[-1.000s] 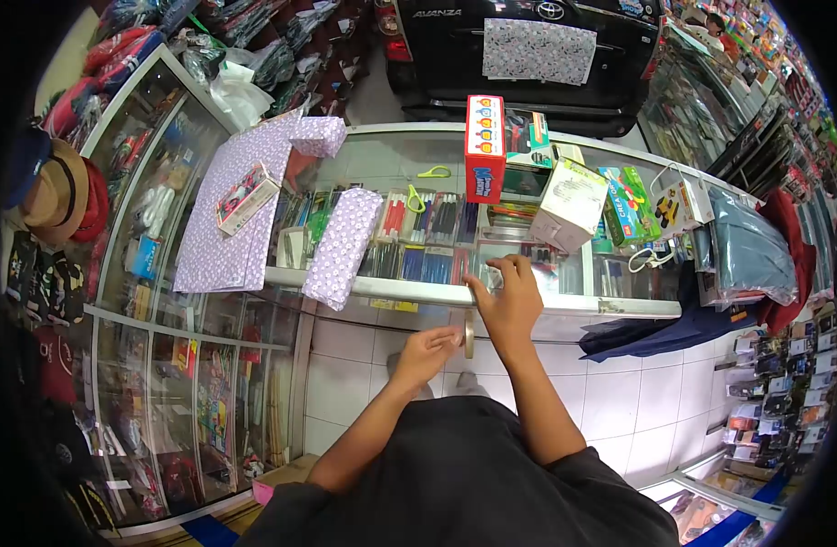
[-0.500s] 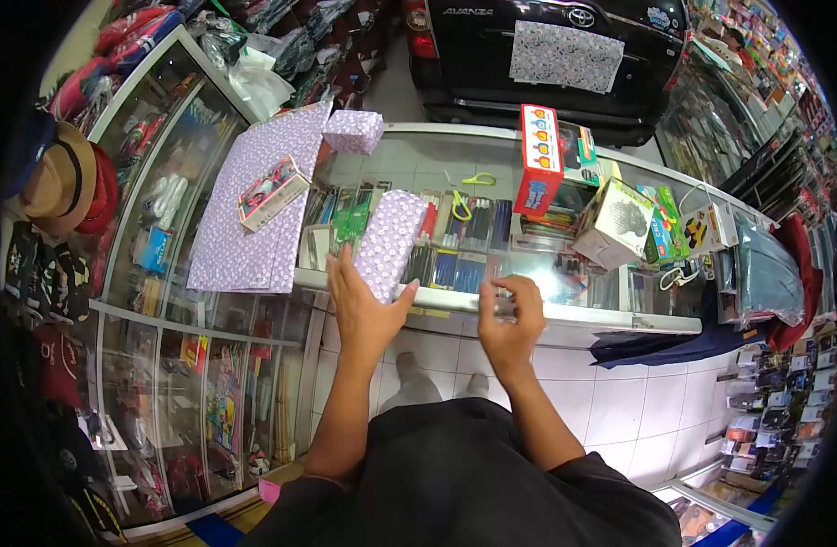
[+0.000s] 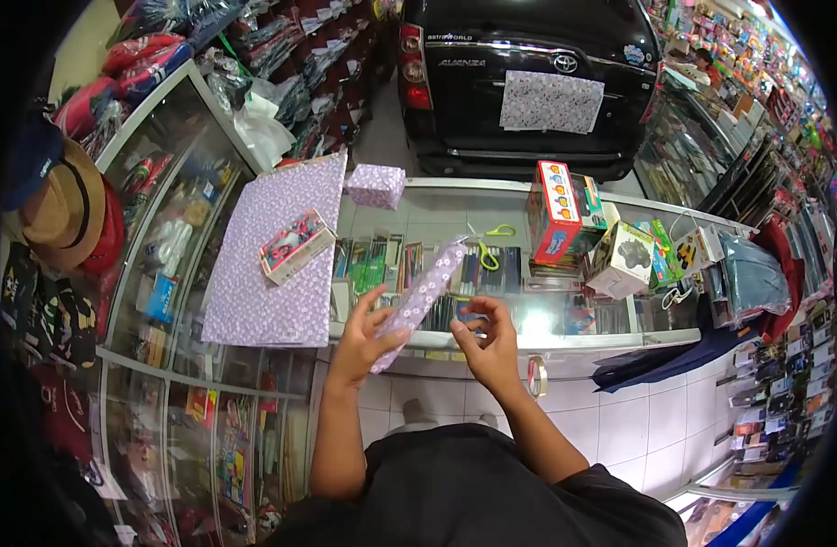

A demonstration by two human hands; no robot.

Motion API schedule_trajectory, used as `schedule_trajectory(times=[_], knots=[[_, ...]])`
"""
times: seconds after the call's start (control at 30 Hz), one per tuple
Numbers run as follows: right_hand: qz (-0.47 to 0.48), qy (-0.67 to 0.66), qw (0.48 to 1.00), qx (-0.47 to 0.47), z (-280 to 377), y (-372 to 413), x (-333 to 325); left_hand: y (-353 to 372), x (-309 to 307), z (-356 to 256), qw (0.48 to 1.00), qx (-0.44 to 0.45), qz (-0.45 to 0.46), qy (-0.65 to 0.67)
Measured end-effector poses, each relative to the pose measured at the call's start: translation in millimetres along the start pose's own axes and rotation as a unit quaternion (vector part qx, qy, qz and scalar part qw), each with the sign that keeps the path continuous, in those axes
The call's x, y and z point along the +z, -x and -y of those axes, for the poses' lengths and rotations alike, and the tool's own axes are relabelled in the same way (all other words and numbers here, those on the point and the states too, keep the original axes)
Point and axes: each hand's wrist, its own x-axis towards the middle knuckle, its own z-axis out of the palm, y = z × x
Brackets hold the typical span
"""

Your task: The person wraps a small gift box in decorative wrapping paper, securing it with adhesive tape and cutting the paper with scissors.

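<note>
A slim box in lilac flowered wrapping paper (image 3: pixel 425 290) is tilted up on its narrow side above the front edge of the glass counter. My left hand (image 3: pixel 362 345) grips its near end, thumb on one side and fingers on the other. Just right of the box, my right hand (image 3: pixel 491 351) is curled with thumb and fingers drawn together; whatever is between them is too small to make out. A roll of tape (image 3: pixel 538 376) shows beside my right wrist. Yellow-green scissors (image 3: pixel 488 257) lie on the glass beyond the box.
Flowered paper sheets (image 3: pixel 241 283) cover the counter's left end, with a small printed box (image 3: pixel 297 246) on top. A wrapped box (image 3: pixel 376 185) sits behind them. To the right stand a red box (image 3: pixel 554 214) and a white box (image 3: pixel 621 260). A black car (image 3: pixel 528 118) is parked beyond.
The wrapped box has turned from its broad face onto a narrow side and shifted right. My right hand has moved lower and closer to it. The tape roll has come into sight.
</note>
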Motion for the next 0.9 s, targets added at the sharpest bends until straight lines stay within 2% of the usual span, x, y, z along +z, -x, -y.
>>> schedule_trajectory(times=[0.07,0.13,0.2,0.27,0.33,0.43,0.57,0.7,0.73,0.8,0.9], knots=[[0.023,-0.036,0.999,0.022,8,-7,6,1,-6,-14,0.998,-0.016,0.045,0.049],[0.012,-0.095,0.995,-0.042,27,-12,15,0,-16,-18,0.981,-0.026,0.17,0.092],[0.02,-0.092,0.994,-0.061,46,-16,18,-3,-17,-21,0.972,-0.037,0.201,0.115],[0.037,-0.024,0.99,-0.132,56,-20,22,-6,-19,-23,0.953,-0.065,0.249,0.162],[0.039,-0.022,0.989,-0.141,66,-22,28,-13,-27,-15,0.943,-0.069,0.29,0.151],[0.032,-0.086,0.985,-0.144,73,-25,38,-23,-35,-6,0.887,-0.118,0.366,0.256],[-0.011,-0.069,0.99,-0.125,84,-25,42,-33,-45,2,0.847,-0.151,0.407,0.308],[-0.078,-0.097,0.982,-0.145,98,-24,47,-37,-50,1,0.886,-0.175,0.311,0.296],[-0.087,-0.093,0.981,-0.149,99,-24,47,-38,-46,-4,0.883,-0.18,0.319,0.294],[-0.134,-0.097,0.975,-0.146,103,-23,45,-39,-35,-16,0.831,-0.148,0.383,0.375],[-0.204,-0.076,0.96,-0.175,100,-19,40,-46,-33,-25,0.836,-0.137,0.367,0.383]])
